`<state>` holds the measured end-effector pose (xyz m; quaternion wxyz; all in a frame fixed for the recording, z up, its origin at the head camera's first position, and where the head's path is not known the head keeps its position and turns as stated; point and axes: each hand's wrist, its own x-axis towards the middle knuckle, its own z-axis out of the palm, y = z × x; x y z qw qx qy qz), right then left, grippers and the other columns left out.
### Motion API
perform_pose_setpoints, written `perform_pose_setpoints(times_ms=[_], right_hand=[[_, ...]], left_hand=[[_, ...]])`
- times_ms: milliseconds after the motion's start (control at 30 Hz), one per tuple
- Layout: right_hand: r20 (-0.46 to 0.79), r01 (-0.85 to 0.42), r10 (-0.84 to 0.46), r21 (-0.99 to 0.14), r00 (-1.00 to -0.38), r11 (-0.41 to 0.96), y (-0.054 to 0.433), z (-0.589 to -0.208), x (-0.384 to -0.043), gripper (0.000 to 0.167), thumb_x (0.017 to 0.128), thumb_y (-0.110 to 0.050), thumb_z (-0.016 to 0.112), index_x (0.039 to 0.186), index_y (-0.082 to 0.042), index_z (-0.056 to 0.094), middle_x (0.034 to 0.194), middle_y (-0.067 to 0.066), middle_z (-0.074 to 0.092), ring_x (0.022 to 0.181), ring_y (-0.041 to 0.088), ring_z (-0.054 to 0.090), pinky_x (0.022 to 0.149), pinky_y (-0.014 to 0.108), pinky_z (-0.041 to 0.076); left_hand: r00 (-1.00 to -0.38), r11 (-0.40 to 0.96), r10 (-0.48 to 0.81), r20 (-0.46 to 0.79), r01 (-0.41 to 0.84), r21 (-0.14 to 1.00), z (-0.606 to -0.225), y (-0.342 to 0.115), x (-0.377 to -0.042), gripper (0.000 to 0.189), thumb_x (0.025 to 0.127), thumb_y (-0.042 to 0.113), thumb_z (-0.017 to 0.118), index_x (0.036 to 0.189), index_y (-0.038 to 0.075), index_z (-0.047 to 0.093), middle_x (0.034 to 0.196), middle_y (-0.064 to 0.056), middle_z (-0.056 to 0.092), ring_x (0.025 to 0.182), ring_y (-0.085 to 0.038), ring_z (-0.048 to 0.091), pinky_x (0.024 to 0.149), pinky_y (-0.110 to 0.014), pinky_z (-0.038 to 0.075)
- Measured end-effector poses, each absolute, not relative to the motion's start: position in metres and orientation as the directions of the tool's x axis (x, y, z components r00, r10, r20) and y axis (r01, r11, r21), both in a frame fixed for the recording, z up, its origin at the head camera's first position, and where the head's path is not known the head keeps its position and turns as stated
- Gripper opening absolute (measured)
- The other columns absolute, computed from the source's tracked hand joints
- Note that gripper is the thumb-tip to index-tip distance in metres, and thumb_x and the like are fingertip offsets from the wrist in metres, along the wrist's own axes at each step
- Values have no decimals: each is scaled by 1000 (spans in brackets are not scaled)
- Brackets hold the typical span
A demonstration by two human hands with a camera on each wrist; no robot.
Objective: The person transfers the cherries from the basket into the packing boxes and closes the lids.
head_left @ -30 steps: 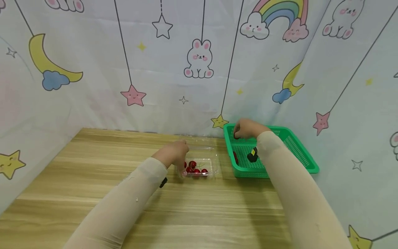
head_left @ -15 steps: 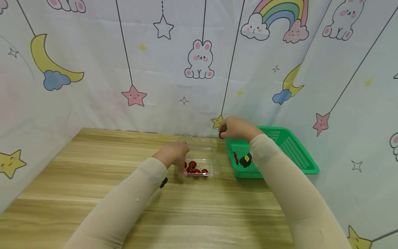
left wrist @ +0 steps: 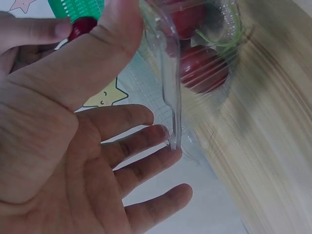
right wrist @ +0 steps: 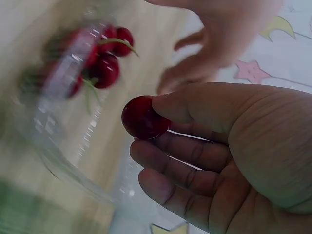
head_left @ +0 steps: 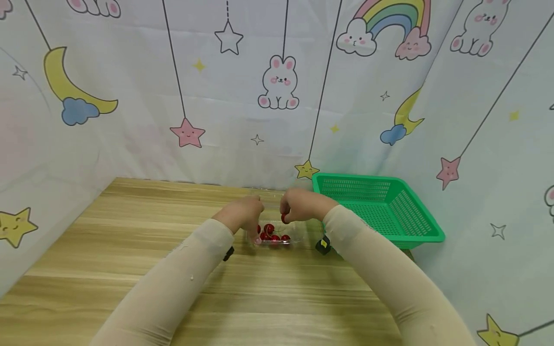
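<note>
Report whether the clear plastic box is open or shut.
Open: the clear plastic box has its lid folded back behind the cherries.

In the head view, a glossy dark-red cherry (head_left: 284,218) is pinched at one o'clock from the red cherries (head_left: 274,239) inside the open clear plastic box (head_left: 298,234).

In the head view, the beige right sleeve (head_left: 383,264) hides the near left corner of the green perforated plastic basket (head_left: 376,210); the left hand (head_left: 242,214) covers part of the clear plastic box (head_left: 296,231), whose round red cherries (right wrist: 105,71) blur in the right wrist view.
</note>
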<state>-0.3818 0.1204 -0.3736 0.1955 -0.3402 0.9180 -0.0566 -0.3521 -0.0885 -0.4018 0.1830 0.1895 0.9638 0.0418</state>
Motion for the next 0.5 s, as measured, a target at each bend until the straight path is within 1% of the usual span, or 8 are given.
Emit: perform_pose_setpoints(times_ms=[100, 233, 300, 400, 500], right_hand=[[-339, -601, -643, -234, -686, 764, 116, -385, -379, 8, 106, -15, 81, 112, -13, 86, 113, 2, 85, 103, 15, 78, 96, 39, 69], [-334, -617, -654, -221, -679, 755, 107, -399, -378, 9, 105, -16, 82, 113, -11, 86, 111, 3, 85, 101, 17, 78, 97, 40, 68], [-330, -623, -656, -213, -679, 753, 101, -404, -378, 11, 105, -17, 83, 113, -10, 86, 109, 3, 85, 99, 17, 77, 96, 40, 68], [-321, -628, -655, -197, -684, 753, 95, -410, -378, 10, 104, -16, 84, 112, -10, 86, 104, 1, 84, 93, 14, 74, 92, 38, 67], [-312, -625, -660, -217, -683, 749, 90, -415, -377, 7, 103, -13, 82, 109, -10, 85, 100, 0, 83, 86, 13, 68, 86, 35, 64]], left_hand=[[-856, 921, 389, -340, 358, 153, -402, -86, -353, 102, 79, 44, 106, 161, 3, 61, 175, -21, 46, 153, -40, 57, 124, -53, 56], [-853, 916, 401, -336, 376, 137, -403, -87, -355, 102, 80, 45, 106, 161, 3, 61, 175, -21, 46, 154, -39, 57, 124, -52, 56], [-853, 915, 404, -331, 381, 133, -403, -89, -354, 100, 80, 45, 106, 159, 3, 63, 171, -21, 49, 150, -38, 59, 123, -52, 57], [-852, 911, 412, -323, 388, 138, -403, -89, -354, 96, 80, 45, 106, 156, 3, 66, 168, -21, 52, 147, -38, 61, 122, -52, 58], [-852, 911, 411, -322, 383, 150, -402, -90, -353, 94, 78, 44, 107, 153, 2, 68, 166, -21, 53, 145, -38, 63, 120, -52, 59]])
